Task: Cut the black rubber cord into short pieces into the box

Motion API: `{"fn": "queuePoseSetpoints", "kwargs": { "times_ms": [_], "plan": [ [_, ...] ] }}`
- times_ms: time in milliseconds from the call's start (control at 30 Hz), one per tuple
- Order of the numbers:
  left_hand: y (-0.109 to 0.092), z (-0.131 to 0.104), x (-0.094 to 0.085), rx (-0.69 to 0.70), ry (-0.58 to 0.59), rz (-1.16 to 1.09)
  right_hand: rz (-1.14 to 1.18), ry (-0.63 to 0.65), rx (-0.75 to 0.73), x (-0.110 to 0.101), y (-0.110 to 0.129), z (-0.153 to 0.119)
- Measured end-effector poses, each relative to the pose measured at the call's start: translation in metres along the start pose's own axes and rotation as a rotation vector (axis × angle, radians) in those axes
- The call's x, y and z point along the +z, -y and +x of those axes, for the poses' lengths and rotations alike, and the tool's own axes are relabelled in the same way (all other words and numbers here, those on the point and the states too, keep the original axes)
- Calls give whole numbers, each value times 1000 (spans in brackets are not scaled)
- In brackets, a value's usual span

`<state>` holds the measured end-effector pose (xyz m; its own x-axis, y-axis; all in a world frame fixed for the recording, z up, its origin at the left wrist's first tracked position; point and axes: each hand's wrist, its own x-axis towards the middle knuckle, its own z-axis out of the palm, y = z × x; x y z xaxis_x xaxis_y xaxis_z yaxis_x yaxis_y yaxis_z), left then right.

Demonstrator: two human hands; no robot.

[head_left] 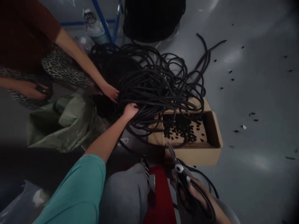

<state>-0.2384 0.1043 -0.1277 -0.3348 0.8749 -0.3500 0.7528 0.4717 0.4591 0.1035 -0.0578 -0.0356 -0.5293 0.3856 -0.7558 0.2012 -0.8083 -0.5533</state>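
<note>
My left hand (131, 111) reaches into a large tangled heap of black rubber-like cord (149, 84), its fingers wrapped round some strands. In my right hand (198, 193) is a pair of scissors (179, 169) with black handles, blades pointing up toward a cardboard box. That open cardboard box (193, 155) stands right of the heap and contains many short black cut pieces (182, 127). Loops of cord hang over its far left side. Beside my left hand, a co-worker's hand (111, 92) touches the same heap.
A green sack (67, 121) lies at the left, near the co-worker. Behind the heap are a blue metal frame (102, 20), a plastic bottle (97, 31) and a big black bundle (154, 18). Small black scraps (252, 114) dot the grey floor at right.
</note>
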Motion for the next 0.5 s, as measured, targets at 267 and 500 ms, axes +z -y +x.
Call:
{"fn": "queuePoseSetpoints", "kwargs": {
  "times_ms": [267, 500],
  "plan": [
    [-57, -134, -111, 23, -204, 150, 142, 224, -167, 66, 73, 22],
    [-48, -213, -154, -69, -381, -169, 283, 571, -75, 100, 75, 49]
  ]
}}
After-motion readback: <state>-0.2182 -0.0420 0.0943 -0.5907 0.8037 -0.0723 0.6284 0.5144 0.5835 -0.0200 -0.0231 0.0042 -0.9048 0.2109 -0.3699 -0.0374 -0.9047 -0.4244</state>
